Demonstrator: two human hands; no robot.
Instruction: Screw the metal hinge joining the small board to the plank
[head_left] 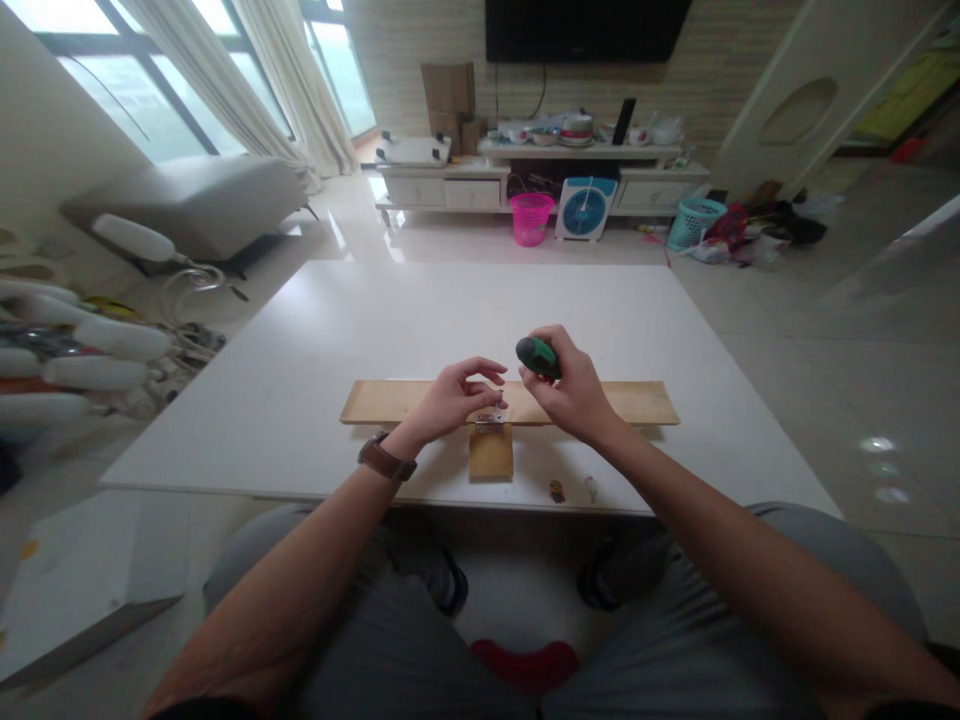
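A long, light wooden board (pixel 637 402) lies across the white table, with a short wooden piece (pixel 491 455) at its near edge. Where the two meet sits a small metal hinge (pixel 490 424). My left hand (pixel 461 400) is over the board, thumb and fingertip pinched just above the hinge on something too small to make out. In my right hand (pixel 568 385) is a screwdriver with a green and black handle (pixel 538 356), held above the board to the right of my left hand. Its shaft and tip are hidden from view.
Near the front edge of the white table (pixel 300 350) lie a small yellow-brown item (pixel 556 491) and a small clear bag (pixel 591 488). Beyond the table stand a pink basket (pixel 531 220), a blue fan (pixel 586 210) and a low cabinet (pixel 431 190).
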